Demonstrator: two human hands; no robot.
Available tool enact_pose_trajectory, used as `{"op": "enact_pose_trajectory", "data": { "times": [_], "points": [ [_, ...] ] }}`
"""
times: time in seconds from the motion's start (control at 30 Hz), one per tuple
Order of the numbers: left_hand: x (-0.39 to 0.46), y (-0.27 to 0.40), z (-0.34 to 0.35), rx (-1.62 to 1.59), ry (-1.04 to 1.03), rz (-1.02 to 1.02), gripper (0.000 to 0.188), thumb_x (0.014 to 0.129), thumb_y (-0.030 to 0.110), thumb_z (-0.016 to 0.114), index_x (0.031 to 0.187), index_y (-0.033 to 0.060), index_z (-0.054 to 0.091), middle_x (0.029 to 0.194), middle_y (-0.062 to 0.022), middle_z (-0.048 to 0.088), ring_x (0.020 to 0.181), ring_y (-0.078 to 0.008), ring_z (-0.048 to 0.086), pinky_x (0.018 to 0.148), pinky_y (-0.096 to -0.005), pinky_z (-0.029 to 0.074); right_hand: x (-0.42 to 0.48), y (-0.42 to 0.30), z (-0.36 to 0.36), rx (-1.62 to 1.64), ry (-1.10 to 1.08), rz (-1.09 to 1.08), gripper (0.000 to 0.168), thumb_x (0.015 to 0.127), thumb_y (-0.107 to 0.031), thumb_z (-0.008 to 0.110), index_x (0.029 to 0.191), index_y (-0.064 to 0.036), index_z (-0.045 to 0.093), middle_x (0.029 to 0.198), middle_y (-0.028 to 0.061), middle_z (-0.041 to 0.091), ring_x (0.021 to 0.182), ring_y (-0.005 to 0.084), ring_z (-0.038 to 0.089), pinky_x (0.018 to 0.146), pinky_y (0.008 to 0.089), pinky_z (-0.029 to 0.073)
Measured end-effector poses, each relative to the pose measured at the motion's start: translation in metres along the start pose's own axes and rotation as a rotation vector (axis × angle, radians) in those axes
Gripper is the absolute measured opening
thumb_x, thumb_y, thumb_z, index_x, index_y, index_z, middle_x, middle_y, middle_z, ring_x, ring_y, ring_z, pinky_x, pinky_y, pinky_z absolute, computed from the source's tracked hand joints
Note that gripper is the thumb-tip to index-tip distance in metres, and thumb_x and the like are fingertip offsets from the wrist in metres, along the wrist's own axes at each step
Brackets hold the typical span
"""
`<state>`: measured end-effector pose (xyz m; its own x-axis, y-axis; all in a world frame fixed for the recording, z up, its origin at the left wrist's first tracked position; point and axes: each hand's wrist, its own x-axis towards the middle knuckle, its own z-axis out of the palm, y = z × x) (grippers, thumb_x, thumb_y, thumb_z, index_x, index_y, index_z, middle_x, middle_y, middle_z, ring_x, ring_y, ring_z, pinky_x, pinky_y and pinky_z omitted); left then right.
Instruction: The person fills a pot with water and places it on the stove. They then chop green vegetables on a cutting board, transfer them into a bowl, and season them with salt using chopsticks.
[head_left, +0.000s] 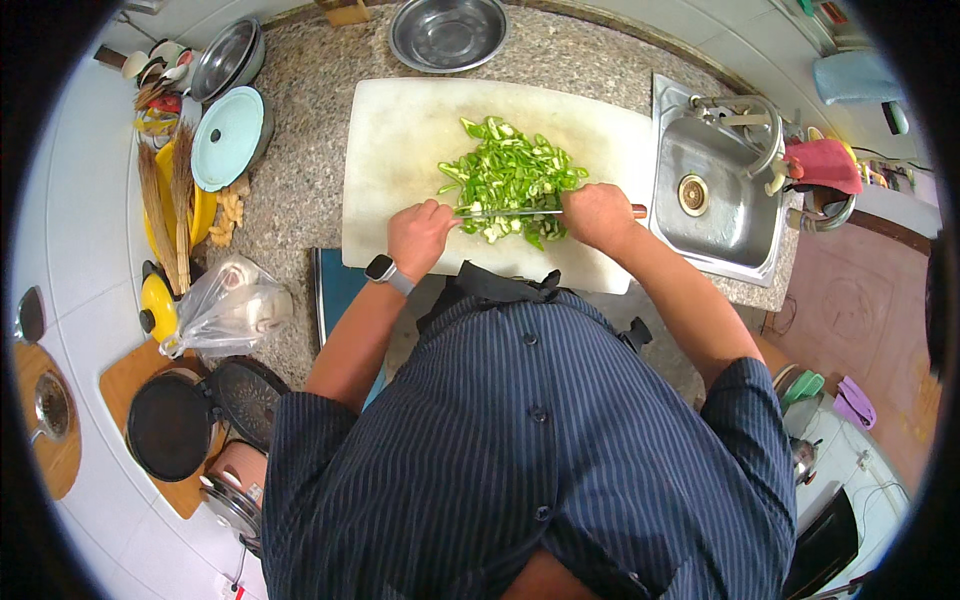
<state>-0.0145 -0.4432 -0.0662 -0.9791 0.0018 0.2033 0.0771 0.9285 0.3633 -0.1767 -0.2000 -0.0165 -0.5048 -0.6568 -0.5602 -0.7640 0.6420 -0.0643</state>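
Note:
A white cutting board (397, 142) lies before me on the counter. On it is a loose heap of sliced green peppers (502, 165), with pale inner ribs showing on some pieces. A kitchen knife (510, 213) lies crosswise over the near part of the heap, its blade seen almost edge-on. My right hand (600, 214) grips its handle, whose reddish-brown end sticks out to the right. At the blade's left end, the curled fingers of my left hand (420, 236) hold the tip. Some pepper slices lie on the near side of the blade.
A metal basin (450, 34) stands beyond the board. To the right is a steel sink (724, 217) with a faucet (765, 127). On the left are a lidded pot (227, 139), ginger pieces (227, 214), a plastic bag (232, 315) and an opened electric griddle (171, 427).

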Motion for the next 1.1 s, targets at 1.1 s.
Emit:
{"op": "enact_pose_trajectory", "data": {
  "times": [1.1],
  "points": [
    [0.006, 0.049, 0.023, -0.12, 0.053, 0.071, 0.02, 0.072, 0.016, 0.072, 0.07, 0.011, 0.053, 0.066, -0.0061, 0.049, 0.059, -0.0253, 0.056, 0.05, -0.0379, 0.045, -0.044, 0.036, 0.022, 0.015, 0.024, 0.073, 0.015, 0.076, -0.019, 0.06, 0.076, -0.01, 0.071, 0.074, 0.0148, 0.07, 0.07, 0.0318, 0.07, 0.065, 0.0418, 0.056]
  ]
}}
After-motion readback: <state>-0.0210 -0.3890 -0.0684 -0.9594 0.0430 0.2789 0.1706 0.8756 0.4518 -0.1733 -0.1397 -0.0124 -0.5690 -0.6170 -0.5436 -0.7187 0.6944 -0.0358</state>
